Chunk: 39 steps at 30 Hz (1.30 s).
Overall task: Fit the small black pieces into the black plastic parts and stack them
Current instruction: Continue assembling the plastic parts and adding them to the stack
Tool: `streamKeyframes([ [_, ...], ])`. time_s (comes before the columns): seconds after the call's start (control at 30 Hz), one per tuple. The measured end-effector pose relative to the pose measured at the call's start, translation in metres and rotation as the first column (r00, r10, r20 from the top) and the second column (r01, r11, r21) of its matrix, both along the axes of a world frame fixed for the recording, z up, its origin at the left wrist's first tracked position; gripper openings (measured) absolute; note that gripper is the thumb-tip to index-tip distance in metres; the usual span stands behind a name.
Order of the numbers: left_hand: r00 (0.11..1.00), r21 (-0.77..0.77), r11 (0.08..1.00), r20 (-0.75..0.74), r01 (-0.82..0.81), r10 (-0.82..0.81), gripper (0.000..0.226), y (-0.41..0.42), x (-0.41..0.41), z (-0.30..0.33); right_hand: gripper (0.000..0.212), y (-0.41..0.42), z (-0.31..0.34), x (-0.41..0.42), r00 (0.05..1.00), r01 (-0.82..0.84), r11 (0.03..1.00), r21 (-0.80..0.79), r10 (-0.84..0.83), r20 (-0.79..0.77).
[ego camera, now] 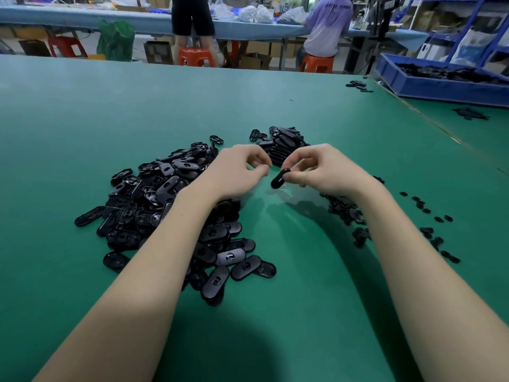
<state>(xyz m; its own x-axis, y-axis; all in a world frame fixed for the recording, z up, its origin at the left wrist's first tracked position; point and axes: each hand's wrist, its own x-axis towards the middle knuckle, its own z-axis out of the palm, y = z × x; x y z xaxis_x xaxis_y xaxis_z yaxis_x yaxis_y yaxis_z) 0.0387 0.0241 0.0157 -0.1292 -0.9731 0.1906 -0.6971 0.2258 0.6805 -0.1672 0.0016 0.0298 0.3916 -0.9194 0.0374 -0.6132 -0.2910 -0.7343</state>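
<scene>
Green desk (82, 119) in a workshop, people on orange stools at a far bench, blue bin (440, 86) of black parts at the right edge. Big loose pile of oval parts (165, 205) sits under the left forearm, probably the unfilled stock kept within easy reach. Small black pieces (344, 210) lie scattered under and beside the right wrist, also close for quick picking. Neat stack (283, 150) of ovals stands just behind both hands, likely the finished ones. Right hand (322, 172) pinches one oval part (278, 179) by its upper end, tilted, lifted off the desk, with the face turned toward the other hand for fitting. Left hand (237, 172) has fingers curled, thumb and forefinger tips close together just beside that part; whether they hold a small piece, cannot tell, too small to see. Judging by the pose, the insert step is in hand, stacking comes after.
</scene>
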Motion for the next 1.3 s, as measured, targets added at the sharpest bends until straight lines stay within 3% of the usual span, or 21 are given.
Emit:
streamKeyframes([
  [0.17, 0.990, 0.057, 0.994, -0.118, 0.088, -0.081, 0.013, 0.006, -0.017, 0.000, 0.016, 0.001, 0.001, -0.008, 0.992, 0.068, 0.998, 0.020, -0.069, 0.101],
  [0.37, 0.981, 0.037, 0.995, -0.174, 0.093, -0.086, 0.027, 0.007, -0.020, 0.000, 0.015, 0.004, 0.004, -0.009, 0.989, 0.099, 0.991, 0.084, -0.107, 0.097],
  [0.53, 0.991, -0.012, 0.996, -0.098, 0.088, -0.089, 0.020, 0.008, -0.021, -0.003, 0.016, 0.006, 0.001, -0.007, 0.985, 0.082, 0.990, 0.113, -0.098, 0.144],
  [0.63, 0.992, -0.062, 0.993, -0.064, 0.105, -0.109, 0.032, 0.008, -0.020, -0.001, 0.022, 0.005, -0.001, -0.006, 0.979, 0.103, 0.987, 0.121, -0.122, 0.162],
  [0.9, 0.981, -0.062, 0.995, 0.183, 0.081, -0.068, 0.022, 0.008, -0.015, -0.001, 0.029, 0.006, -0.003, -0.008, 0.987, 0.088, 0.989, 0.122, -0.103, 0.121],
  [1.1, 0.963, -0.091, 0.994, 0.267, 0.064, -0.038, 0.020, 0.007, -0.017, -0.006, 0.012, 0.005, -0.001, -0.007, 0.996, 0.092, 0.994, 0.065, -0.093, -0.001],
  [1.17, 0.958, -0.096, 0.995, 0.286, 0.031, -0.002, 0.019, 0.007, -0.016, -0.008, 0.002, 0.004, 0.003, -0.012, 0.975, 0.136, 0.991, 0.005, -0.133, -0.180],
  [1.23, 0.961, -0.096, 0.995, 0.277, 0.002, 0.025, 0.018, 0.006, -0.013, -0.009, 0.004, 0.004, 0.010, -0.018, 0.876, 0.189, 0.980, -0.069, -0.200, -0.438],
  [1.3, 0.963, -0.093, 0.996, 0.265, -0.016, 0.040, 0.017, 0.005, -0.011, -0.009, 0.010, 0.003, 0.013, -0.024, 0.765, 0.240, 0.963, -0.119, -0.263, -0.588],
])
